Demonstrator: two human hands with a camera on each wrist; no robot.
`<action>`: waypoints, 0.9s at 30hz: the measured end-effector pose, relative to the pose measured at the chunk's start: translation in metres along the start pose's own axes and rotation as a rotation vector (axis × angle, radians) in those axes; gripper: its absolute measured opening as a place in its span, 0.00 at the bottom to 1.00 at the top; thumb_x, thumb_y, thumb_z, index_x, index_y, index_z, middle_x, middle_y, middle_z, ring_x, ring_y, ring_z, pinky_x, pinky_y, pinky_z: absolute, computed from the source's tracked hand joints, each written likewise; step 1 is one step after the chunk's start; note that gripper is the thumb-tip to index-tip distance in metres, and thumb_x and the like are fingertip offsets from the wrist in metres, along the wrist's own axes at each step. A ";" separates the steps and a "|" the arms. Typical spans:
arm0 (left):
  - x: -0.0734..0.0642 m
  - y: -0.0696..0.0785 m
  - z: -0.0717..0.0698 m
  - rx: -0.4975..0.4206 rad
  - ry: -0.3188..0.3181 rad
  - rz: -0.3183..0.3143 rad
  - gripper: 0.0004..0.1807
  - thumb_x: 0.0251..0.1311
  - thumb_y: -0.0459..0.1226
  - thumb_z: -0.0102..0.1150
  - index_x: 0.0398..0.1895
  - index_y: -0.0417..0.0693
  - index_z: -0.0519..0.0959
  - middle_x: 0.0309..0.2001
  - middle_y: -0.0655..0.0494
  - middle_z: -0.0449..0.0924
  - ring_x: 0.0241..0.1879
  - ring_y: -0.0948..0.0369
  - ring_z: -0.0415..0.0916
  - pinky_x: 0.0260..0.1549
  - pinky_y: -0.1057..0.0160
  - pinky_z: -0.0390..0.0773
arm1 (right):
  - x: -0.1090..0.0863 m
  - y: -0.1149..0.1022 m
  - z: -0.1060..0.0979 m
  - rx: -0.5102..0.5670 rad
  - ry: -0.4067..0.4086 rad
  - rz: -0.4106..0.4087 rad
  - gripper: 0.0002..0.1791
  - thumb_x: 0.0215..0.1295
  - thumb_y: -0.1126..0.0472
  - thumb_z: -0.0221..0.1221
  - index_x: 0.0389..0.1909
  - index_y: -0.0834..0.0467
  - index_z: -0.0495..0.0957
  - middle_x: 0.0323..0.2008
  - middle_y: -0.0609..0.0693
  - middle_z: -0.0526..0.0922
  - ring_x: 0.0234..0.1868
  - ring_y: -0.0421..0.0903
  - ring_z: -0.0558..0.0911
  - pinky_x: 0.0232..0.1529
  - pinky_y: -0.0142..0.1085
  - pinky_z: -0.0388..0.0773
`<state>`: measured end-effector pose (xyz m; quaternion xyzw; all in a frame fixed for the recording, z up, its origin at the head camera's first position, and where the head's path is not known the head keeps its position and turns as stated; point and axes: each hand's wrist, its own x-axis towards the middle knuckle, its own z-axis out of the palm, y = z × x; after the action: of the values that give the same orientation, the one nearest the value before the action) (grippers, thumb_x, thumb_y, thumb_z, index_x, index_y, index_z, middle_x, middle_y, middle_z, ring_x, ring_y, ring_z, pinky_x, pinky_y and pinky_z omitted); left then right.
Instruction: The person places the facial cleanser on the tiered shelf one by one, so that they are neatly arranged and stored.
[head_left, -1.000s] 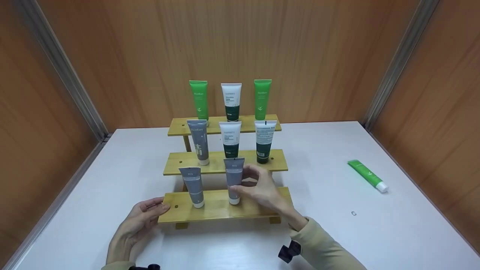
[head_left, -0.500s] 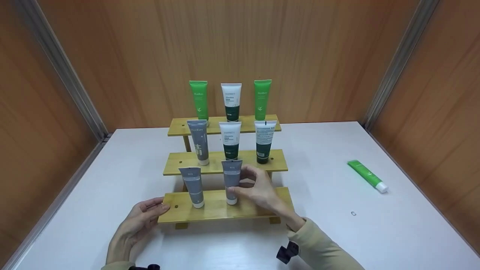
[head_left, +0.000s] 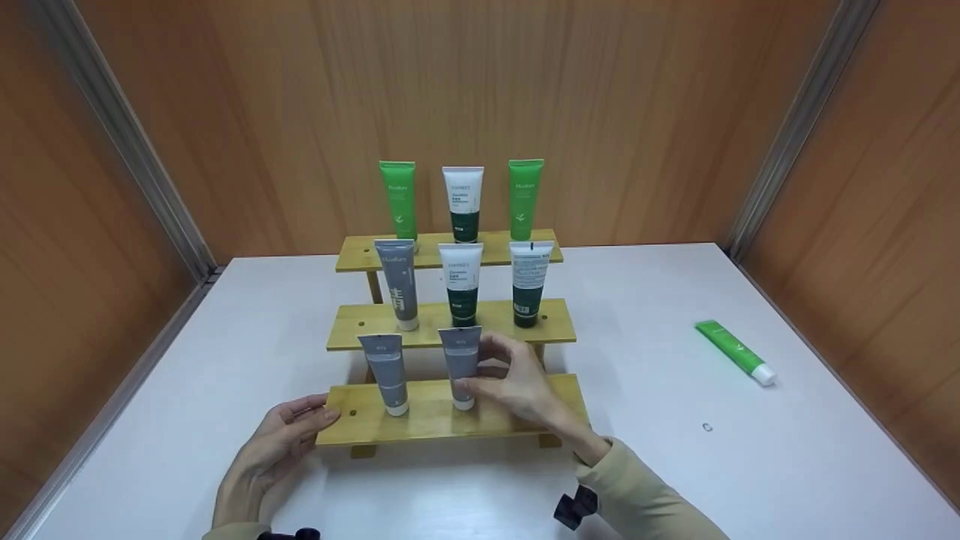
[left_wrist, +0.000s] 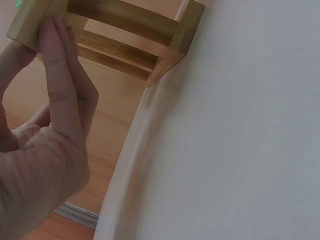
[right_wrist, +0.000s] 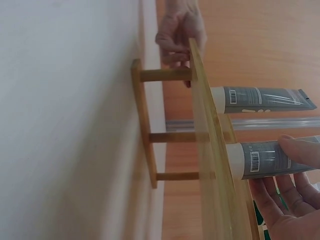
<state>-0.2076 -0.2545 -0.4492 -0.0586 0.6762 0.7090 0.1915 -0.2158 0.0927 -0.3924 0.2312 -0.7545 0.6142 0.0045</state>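
A three-tier wooden display rack (head_left: 427,427) stands on the white table. With thumb above and fingers below, my left hand (head_left: 277,442) pinches the left end of its lowest shelf; the left wrist view shows those fingers (left_wrist: 60,85) under the board. My right hand (head_left: 521,382) grips a grey squeeze tube (head_left: 460,356) between thumb and fingers. In the right wrist view that tube's white cap (right_wrist: 235,161) is down at the lowest shelf, apparently touching it. To its left another grey tube (head_left: 386,373) stands on its cap on the same shelf.
On the middle shelf stand a grey tube (head_left: 397,281) and two white-and-green tubes (head_left: 529,277). The top shelf bears two green tubes (head_left: 523,196) around a white-and-green one (head_left: 463,202). A green tube (head_left: 733,351) lies at the right, near a small ring (head_left: 707,427). Wooden walls surround the table.
My right hand has shifted the grey tube slightly left along the lowest shelf, and its top has tipped left and a little lower. My left hand keeps its place.
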 end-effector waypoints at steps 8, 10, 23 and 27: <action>0.000 0.000 0.001 -0.014 0.027 -0.015 0.38 0.66 0.36 0.64 0.72 0.28 0.58 0.44 0.59 0.85 0.44 0.67 0.85 0.50 0.71 0.85 | 0.000 0.001 0.000 0.016 -0.007 0.012 0.26 0.57 0.67 0.70 0.57 0.66 0.75 0.54 0.64 0.81 0.57 0.57 0.82 0.62 0.43 0.83; 0.000 0.000 0.001 -0.021 0.025 -0.015 0.38 0.65 0.36 0.64 0.72 0.28 0.58 0.43 0.59 0.86 0.43 0.67 0.85 0.50 0.71 0.85 | 0.000 0.001 0.000 0.018 -0.008 0.013 0.26 0.57 0.67 0.70 0.57 0.66 0.75 0.54 0.64 0.81 0.57 0.57 0.82 0.62 0.43 0.83; -0.002 0.001 0.002 -0.017 0.014 -0.004 0.33 0.65 0.37 0.65 0.69 0.32 0.65 0.42 0.61 0.85 0.43 0.68 0.85 0.49 0.71 0.85 | -0.001 0.000 0.001 0.045 -0.004 -0.007 0.27 0.56 0.69 0.71 0.56 0.69 0.74 0.53 0.66 0.81 0.56 0.58 0.82 0.60 0.40 0.83; -0.001 0.001 0.003 -0.009 0.030 -0.007 0.36 0.65 0.36 0.65 0.71 0.29 0.62 0.43 0.60 0.85 0.43 0.67 0.85 0.49 0.71 0.85 | -0.003 0.001 -0.003 0.042 -0.012 -0.018 0.29 0.56 0.67 0.72 0.58 0.67 0.74 0.53 0.65 0.81 0.55 0.54 0.82 0.61 0.42 0.83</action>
<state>-0.2063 -0.2521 -0.4478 -0.0722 0.6755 0.7104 0.1836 -0.2142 0.0964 -0.3937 0.2416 -0.7394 0.6285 0.0007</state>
